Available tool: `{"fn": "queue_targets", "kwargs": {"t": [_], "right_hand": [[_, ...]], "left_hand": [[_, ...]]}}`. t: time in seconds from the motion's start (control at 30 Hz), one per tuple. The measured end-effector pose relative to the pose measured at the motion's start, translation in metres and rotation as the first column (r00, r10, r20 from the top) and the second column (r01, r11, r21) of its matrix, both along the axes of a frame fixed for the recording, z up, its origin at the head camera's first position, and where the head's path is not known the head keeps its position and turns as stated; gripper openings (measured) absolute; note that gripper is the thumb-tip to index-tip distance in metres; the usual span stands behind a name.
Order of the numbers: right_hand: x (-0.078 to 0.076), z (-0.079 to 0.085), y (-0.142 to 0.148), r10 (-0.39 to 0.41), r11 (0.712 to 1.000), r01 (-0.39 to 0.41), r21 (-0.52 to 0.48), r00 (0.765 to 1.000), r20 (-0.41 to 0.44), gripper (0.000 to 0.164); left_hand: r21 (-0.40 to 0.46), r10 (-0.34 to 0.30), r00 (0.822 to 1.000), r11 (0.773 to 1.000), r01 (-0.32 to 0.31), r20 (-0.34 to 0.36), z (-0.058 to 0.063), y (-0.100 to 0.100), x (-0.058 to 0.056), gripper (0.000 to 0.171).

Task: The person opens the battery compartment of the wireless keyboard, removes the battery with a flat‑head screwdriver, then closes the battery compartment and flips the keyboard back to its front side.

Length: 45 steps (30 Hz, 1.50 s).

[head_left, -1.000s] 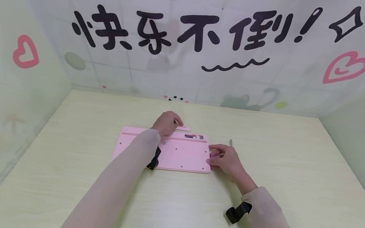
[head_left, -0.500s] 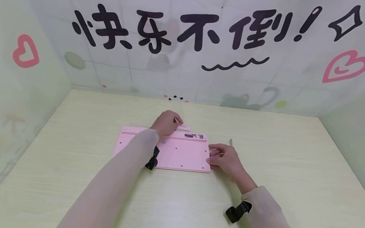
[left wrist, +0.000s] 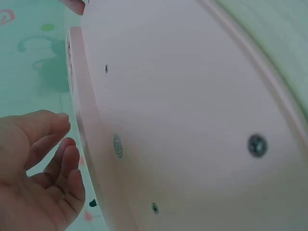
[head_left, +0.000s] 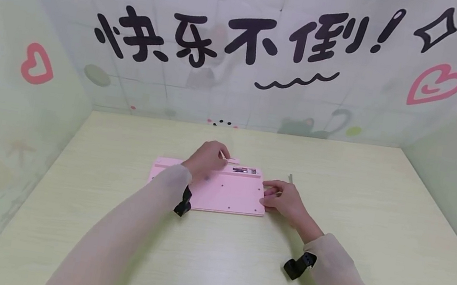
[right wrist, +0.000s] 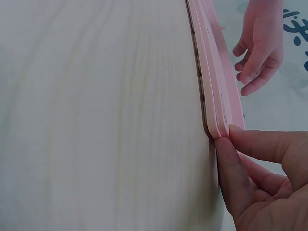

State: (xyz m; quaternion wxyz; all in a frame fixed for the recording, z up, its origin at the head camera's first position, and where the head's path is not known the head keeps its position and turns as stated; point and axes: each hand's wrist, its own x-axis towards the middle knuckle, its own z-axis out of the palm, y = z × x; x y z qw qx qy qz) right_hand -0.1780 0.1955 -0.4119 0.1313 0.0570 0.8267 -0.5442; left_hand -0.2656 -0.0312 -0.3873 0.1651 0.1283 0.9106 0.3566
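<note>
A pink keyboard (head_left: pixel 229 195) lies face down on the table, its screw-dotted underside up. In its far right part the battery compartment (head_left: pixel 244 170) is uncovered, with something dark and silvery inside that looks like batteries. A small pink cover (head_left: pixel 233 161) lies just beyond the far edge. My left hand (head_left: pixel 206 157) hovers over that edge beside the cover, its fingers loosely bent; nothing shows between them in the left wrist view. My right hand (head_left: pixel 285 201) pinches the keyboard's right edge between thumb and fingers, clear in the right wrist view.
A thin grey strip (head_left: pixel 290 178) pokes out behind my right hand on the pale wooden table (head_left: pixel 226 267). A printed cloth backdrop (head_left: pixel 200 93) rises at the table's far edge, with side panels left and right.
My left hand has shifted slightly to the right along the far edge, and its forearm has swung left. My right hand keeps its hold on the keyboard.
</note>
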Motion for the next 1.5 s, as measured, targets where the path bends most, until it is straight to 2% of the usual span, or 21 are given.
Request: {"fn": "queue_targets", "kwargs": {"t": [0.13,0.27,0.47,0.63,0.8,0.97,1.13,1.33,1.5], "right_hand": [[0.0,0.0,0.0,-0.001,1.0,0.001,-0.005,1.0,0.002,0.046],[0.0,0.0,0.0,0.002,1.0,-0.002,-0.008,1.0,0.008,0.046],[0.0,0.001,0.0,0.006,1.0,-0.005,-0.005,1.0,0.015,0.047],[0.0,0.002,0.0,0.014,1.0,-0.014,0.005,1.0,0.022,0.047],[0.0,0.005,0.0,0.035,0.999,-0.036,0.018,0.999,0.018,0.047],[-0.003,0.008,0.003,0.086,0.993,-0.086,0.081,0.996,0.005,0.046],[-0.007,0.014,0.01,0.12,0.989,-0.119,0.092,0.993,-0.004,0.044],[-0.01,0.029,0.02,0.112,0.992,-0.11,0.067,0.994,-0.019,0.044],[-0.01,0.043,0.033,0.098,0.993,-0.095,0.067,0.994,-0.041,0.048]], "left_hand": [[0.001,0.015,1.0,1.0,-0.015,0.015,-0.001,0.0,0.008,0.016],[-0.009,0.029,1.0,1.0,-0.029,0.0,-0.003,-0.001,0.013,0.017],[0.014,0.033,0.998,0.999,-0.032,-0.048,-0.006,-0.003,0.019,0.017],[-0.012,0.031,0.996,0.999,-0.032,-0.085,-0.005,-0.004,0.023,0.017],[-0.039,0.034,0.995,0.999,-0.038,-0.092,-0.004,-0.003,0.023,0.018],[-0.062,0.018,0.994,0.998,-0.024,-0.104,-0.004,-0.004,0.022,0.018],[-0.054,0.029,0.996,0.998,-0.034,-0.083,-0.003,-0.004,0.023,0.018],[-0.031,0.062,0.997,0.998,-0.063,-0.034,-0.003,-0.005,0.024,0.018],[-0.026,0.057,0.998,0.998,-0.058,-0.034,-0.004,-0.005,0.023,0.018]]}}
